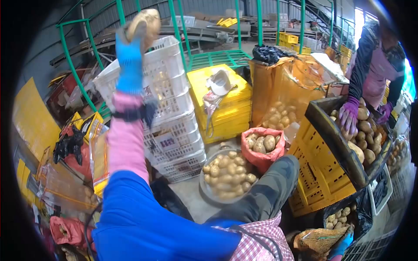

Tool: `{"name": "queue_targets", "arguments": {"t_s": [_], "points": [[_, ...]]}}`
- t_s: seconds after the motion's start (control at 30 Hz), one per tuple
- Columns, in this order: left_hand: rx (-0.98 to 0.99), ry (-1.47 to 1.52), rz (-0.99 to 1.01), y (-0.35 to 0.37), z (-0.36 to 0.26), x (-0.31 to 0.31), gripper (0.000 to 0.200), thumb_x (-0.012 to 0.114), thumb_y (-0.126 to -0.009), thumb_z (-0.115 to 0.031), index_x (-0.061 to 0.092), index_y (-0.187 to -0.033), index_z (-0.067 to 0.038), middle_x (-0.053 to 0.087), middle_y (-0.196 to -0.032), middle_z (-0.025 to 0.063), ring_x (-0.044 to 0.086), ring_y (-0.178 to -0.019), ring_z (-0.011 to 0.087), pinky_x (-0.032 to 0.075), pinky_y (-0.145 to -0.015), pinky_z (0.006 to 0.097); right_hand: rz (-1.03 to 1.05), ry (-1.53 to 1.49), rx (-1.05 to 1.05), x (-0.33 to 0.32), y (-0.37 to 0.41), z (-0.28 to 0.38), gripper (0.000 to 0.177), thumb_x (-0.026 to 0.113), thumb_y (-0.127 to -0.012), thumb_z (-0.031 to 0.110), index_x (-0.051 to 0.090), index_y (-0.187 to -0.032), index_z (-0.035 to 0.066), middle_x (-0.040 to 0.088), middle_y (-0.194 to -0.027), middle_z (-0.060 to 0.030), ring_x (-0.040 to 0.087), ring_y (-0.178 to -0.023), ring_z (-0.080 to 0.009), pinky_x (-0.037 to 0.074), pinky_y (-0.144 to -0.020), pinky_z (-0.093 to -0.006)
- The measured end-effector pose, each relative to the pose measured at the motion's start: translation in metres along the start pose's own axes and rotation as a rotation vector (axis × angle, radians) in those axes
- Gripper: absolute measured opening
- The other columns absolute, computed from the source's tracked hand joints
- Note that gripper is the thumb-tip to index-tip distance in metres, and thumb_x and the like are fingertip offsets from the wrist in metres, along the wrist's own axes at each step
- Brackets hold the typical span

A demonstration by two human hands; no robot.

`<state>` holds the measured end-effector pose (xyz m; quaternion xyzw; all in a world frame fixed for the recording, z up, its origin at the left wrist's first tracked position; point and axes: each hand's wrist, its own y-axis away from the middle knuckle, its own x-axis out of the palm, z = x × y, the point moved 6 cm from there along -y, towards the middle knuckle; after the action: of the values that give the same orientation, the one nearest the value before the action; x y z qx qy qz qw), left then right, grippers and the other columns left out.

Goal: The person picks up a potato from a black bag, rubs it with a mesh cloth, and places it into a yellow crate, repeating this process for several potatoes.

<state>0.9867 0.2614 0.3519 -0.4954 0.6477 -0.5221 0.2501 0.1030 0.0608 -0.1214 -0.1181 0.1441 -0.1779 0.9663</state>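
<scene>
Potato, tan, oval and dusty-skinned, raised high at upper left, clamped in the curled fingers of the left hand, in a smooth blue glove with a pink sleeve below. Just behind, a stack of white lattice plastic crates, partly hidden by the raised arm. Right of that, stacked yellow plastic crates. On the floor in front, a round metal basin heaped with small pale potatoes, touching a red mesh sack holding larger ones. Further right, a tilted black tray of potatoes set on more yellow crates, with a co-worker's purple-gloved hand resting among them. At lower right, the right hand, blue-gloved, against an orange net sack; fingers half cut off by the frame's edge, so grip impossible to tell.
</scene>
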Motion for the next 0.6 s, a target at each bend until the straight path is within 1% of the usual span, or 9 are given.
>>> {"name": "queue_targets", "arguments": {"t_s": [0.03,0.13,0.23,0.27,0.3,0.37,0.43,0.53,0.6], "points": [[-0.084,-0.426,0.116,-0.023,0.013,-0.018,0.061,0.071,-0.091,-0.036,0.050,-0.133,0.002,0.061,-0.127,0.0195,0.067,-0.106,0.0239,0.055,-0.091,0.0347,0.063,0.061,-0.059,-0.001,-0.008,-0.004,0.049,0.047,-0.105,0.033,0.054,-0.136,-0.005,0.060,-0.135,-0.0183,0.058,-0.122,-0.0323,0.046,-0.105,-0.0386],[-0.109,-0.870,0.412,-0.080,0.106,-0.056,0.064,0.064,-0.093,-0.040,0.051,-0.140,0.001,0.065,-0.124,0.0227,0.066,-0.105,0.0288,0.051,-0.091,0.0414,0.145,0.035,-0.016,-0.027,0.014,-0.009,0.048,0.046,-0.106,0.032,0.053,-0.138,-0.003,0.058,-0.139,-0.0170,0.055,-0.126,-0.0297,0.043,-0.108,-0.0379],[-0.094,-1.206,0.853,-0.151,0.297,-0.101,0.047,0.065,-0.091,-0.042,0.070,-0.117,-0.003,0.071,-0.110,0.0229,0.068,-0.099,0.0350,0.052,-0.087,0.0441,-0.111,-0.299,0.407,-0.036,0.038,-0.011,0.045,0.056,-0.101,0.031,0.059,-0.135,0.001,0.063,-0.131,-0.0127,0.060,-0.116,-0.0236,0.045,-0.103,-0.0355],[0.043,-1.241,0.898,-0.167,0.325,-0.098,0.050,0.067,-0.088,-0.044,0.072,-0.112,-0.001,0.072,-0.107,0.0241,0.068,-0.101,0.0351,0.051,-0.086,0.0463,-0.126,-0.197,0.256,-0.037,0.039,0.007,0.045,0.059,-0.099,0.032,0.062,-0.131,0.001,0.066,-0.123,-0.0101,0.061,-0.108,-0.0217,0.047,-0.099,-0.0354],[0.089,-1.098,0.532,-0.139,0.251,-0.071,0.057,0.068,-0.089,-0.044,0.065,-0.126,-0.001,0.070,-0.115,0.0236,0.067,-0.104,0.0371,0.051,-0.092,0.0447,-0.230,-0.307,0.328,-0.039,0.039,-0.005,0.043,0.061,-0.100,0.032,0.063,-0.128,0.000,0.067,-0.118,-0.0088,0.063,-0.103,-0.0216,0.050,-0.095,-0.0347],[0.469,-1.077,0.408,-0.042,0.101,0.044,0.054,0.065,-0.096,-0.037,0.057,-0.136,-0.002,0.065,-0.128,0.0183,0.063,-0.115,0.0297,0.049,-0.098,0.0404,-0.123,-0.393,0.382,-0.042,0.046,-0.005,0.042,0.061,-0.100,0.033,0.063,-0.127,0.000,0.068,-0.115,-0.0081,0.064,-0.099,-0.0209,0.051,-0.091,-0.0340],[0.445,-0.345,0.610,0.092,-0.031,0.149,0.040,0.067,-0.095,-0.008,0.059,-0.134,-0.003,0.062,-0.130,0.0162,0.061,-0.117,0.0251,0.048,-0.101,0.0354,-0.165,-0.449,0.388,-0.043,0.056,0.036,0.033,0.057,-0.103,0.031,0.065,-0.119,0.004,0.066,-0.106,-0.0028,0.061,-0.092,-0.0147,0.050,-0.085,-0.0302],[0.669,0.065,0.960,0.300,-0.196,0.239,0.041,0.066,-0.083,0.004,0.063,-0.124,0.000,0.063,-0.127,0.0181,0.062,-0.116,0.0306,0.048,-0.101,0.0421,-0.135,-0.646,0.142,-0.077,0.056,0.128,0.039,0.057,-0.102,0.038,0.063,-0.124,0.006,0.067,-0.109,-0.0055,0.065,-0.097,-0.0169,0.054,-0.090,-0.0343],[0.710,0.527,1.203,0.409,-0.272,0.282,0.048,0.077,-0.070,-0.002,0.067,-0.117,0.000,0.066,-0.119,0.0209,0.065,-0.106,0.0398,0.052,-0.093,0.0468,-0.159,-0.700,0.343,-0.083,0.067,0.100,0.043,0.062,-0.096,0.033,0.058,-0.128,0.004,0.067,-0.114,-0.0085,0.067,-0.100,-0.0203,0.056,-0.090,-0.0368]]}}
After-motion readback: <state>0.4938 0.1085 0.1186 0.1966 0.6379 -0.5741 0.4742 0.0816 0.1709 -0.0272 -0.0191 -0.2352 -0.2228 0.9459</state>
